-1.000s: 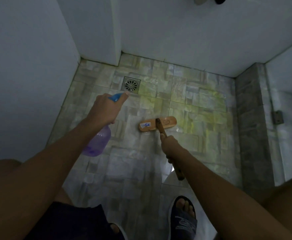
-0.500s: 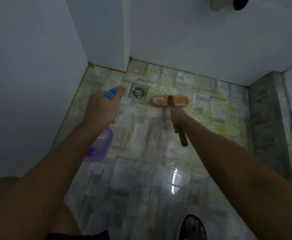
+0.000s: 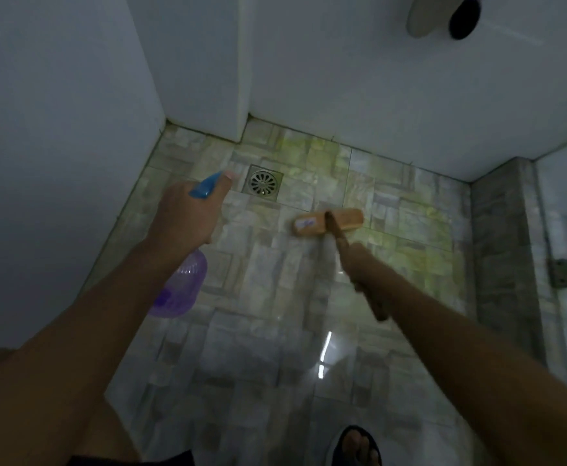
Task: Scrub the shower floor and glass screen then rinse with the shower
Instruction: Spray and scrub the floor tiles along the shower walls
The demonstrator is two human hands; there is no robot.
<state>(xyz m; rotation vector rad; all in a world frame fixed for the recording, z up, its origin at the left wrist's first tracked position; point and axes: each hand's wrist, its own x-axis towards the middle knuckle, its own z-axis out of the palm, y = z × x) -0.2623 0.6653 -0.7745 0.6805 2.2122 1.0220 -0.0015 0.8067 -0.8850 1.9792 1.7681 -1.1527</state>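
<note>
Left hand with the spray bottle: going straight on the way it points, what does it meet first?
Probably the shower floor beside the drain, close to the white wall. The left hand points that way and nothing stands between, though depth is unclear.

Tiled floor (image 3: 268, 348) lies open around the brush (image 3: 349, 218); wall (image 3: 57, 163) left, curb (image 3: 504, 247) right hem it.

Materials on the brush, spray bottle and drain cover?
Brush: looks like varnished wood, tan with a soft sheen, though it could be moulded plastic.
Spray bottle: translucent purple plastic, ribbed body.
Drain cover: probably metal, with a dull grey sheen and radial slots.
</note>
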